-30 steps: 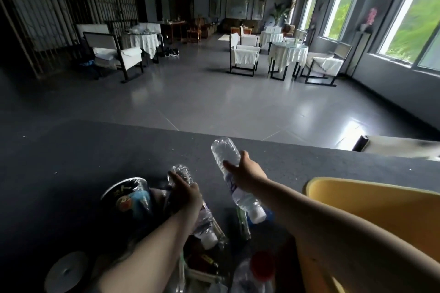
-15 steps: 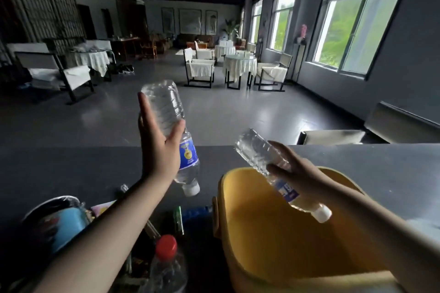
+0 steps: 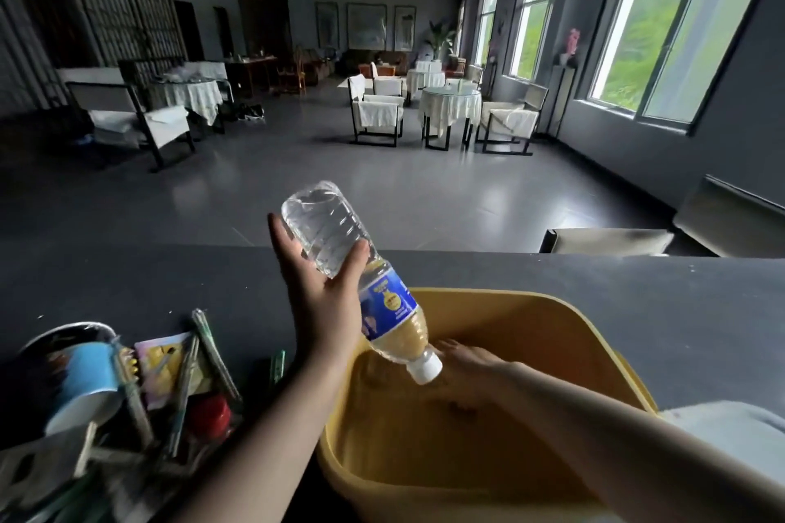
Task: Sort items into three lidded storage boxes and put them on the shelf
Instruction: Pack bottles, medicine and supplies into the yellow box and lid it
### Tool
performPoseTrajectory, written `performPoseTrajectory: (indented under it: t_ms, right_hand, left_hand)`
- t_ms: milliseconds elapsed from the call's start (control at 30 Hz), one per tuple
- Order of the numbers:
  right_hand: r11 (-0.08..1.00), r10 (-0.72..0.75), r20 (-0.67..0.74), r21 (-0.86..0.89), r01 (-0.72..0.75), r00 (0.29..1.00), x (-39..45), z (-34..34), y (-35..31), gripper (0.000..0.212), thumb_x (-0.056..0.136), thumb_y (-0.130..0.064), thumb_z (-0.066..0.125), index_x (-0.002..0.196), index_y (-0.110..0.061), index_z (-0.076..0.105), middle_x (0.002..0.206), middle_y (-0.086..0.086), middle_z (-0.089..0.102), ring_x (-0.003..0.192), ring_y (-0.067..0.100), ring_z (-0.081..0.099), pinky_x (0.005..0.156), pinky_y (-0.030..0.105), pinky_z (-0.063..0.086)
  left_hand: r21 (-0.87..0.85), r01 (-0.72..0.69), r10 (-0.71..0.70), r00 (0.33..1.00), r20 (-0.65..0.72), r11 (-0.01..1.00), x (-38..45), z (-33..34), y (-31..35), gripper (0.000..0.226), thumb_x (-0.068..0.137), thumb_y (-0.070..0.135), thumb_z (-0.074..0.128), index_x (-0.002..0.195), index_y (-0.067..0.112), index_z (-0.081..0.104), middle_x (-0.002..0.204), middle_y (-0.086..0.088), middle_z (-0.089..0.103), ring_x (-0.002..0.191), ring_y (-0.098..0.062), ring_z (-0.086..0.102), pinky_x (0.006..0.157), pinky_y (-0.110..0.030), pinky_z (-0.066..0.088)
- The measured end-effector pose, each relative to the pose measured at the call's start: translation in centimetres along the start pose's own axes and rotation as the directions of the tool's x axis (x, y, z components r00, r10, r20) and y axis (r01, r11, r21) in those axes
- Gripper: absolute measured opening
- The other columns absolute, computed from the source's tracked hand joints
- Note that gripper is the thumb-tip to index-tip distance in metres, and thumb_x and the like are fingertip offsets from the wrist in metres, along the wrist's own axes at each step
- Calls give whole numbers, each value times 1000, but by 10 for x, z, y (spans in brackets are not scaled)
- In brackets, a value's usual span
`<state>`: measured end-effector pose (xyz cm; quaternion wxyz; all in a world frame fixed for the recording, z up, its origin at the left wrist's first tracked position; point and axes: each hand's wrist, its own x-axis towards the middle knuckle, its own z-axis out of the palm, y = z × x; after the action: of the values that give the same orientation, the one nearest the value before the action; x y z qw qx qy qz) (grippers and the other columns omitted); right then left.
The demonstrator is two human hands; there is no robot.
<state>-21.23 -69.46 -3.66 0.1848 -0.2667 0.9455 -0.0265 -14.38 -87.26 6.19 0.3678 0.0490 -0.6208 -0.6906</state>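
Water bottle (image 3: 361, 280), clear with blue label and white cap, held tilted in the air, cap end down over the near-left part of yellow storage box (image 3: 586, 335). Gripped around its clear upper body by left hand (image 3: 327, 293), thumb on one side and fingers behind. Right hand (image 3: 465, 359) reaching down inside the box, partly hidden behind the bottle cap and blurred; cannot tell whether holding something. Box standing open on dark grey counter (image 3: 148, 289), no lid on it. Left of the box, a loose pile on the counter: blue paper cup (image 3: 80, 378) lying on its side, red cap (image 3: 210, 414), pens (image 3: 212, 348), a colourful packet (image 3: 161, 357).
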Motion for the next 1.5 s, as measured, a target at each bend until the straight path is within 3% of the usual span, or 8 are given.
performPoseTrajectory:
  t_ms: [133,233,400,567,800,967,1233,1500]
  right_hand:
    - [999,-13,-56,-52,10,998,1,1,-3,66,90,-36,58,147,-20,28,154,8,28,144,25,20,114,39,19]
    - [969,11,-157,244,28,987,-9,-23,-7,37,91,-23,60,126,-16,53,129,7,57,118,21,53,89,22,43]
    - [298,-83,-300,903,311,950,-60,-75,-24,53,86,-54,48,133,-29,47,128,-3,59,116,17,58,97,36,48]
    - [622,-119,-497,637,454,860,-82,-50,-31,75,77,-41,67,141,-28,30,117,0,66,101,10,66,86,32,56]
    - [958,-212,-264,134,254,941,-63,-10,11,81,83,-37,70,145,-48,18,143,-5,45,119,15,50,87,15,45]
    - [907,-399,33,-130,400,916,-50,9,2,82,88,-40,62,149,-42,8,156,-3,25,140,19,27,106,36,36]
    - [843,-371,-41,-434,318,928,-34,24,-5,84,85,-54,60,148,-41,6,150,5,31,138,25,26,110,43,29]
    - [968,-160,-96,-210,137,982,-42,15,3,78,79,-62,61,145,-43,23,148,-11,30,141,15,22,112,34,25]
  left_hand:
    - [-72,52,-53,999,-9,996,-11,10,-9,107,67,27,75,149,39,6,154,-5,27,133,-16,43,107,-48,40]
    - [-107,63,-62,998,13,992,-21,16,-12,106,68,20,75,145,49,7,148,-8,34,126,-20,50,104,-50,43]
    - [-32,154,-155,987,-46,988,-35,28,-16,102,70,16,81,138,56,17,131,-2,38,115,-25,53,93,-43,49]
    - [53,291,-295,950,107,955,-48,24,-17,49,90,43,55,134,41,34,137,-4,45,113,-23,55,83,-40,54]
    - [788,-238,-182,897,402,568,-47,-46,-47,60,93,51,23,145,25,36,157,5,23,145,-13,13,119,-32,6]
    - [817,-245,-270,861,431,522,-49,-55,-55,78,82,64,10,147,26,29,158,10,15,146,-9,7,120,-33,5]
    - [791,-199,-234,889,394,578,-49,-54,-64,54,95,52,30,140,24,44,155,10,27,144,-11,19,118,-39,17]
    - [745,-350,12,908,418,568,-60,-52,-23,40,99,34,41,131,15,56,139,0,51,130,-15,44,110,-30,32]
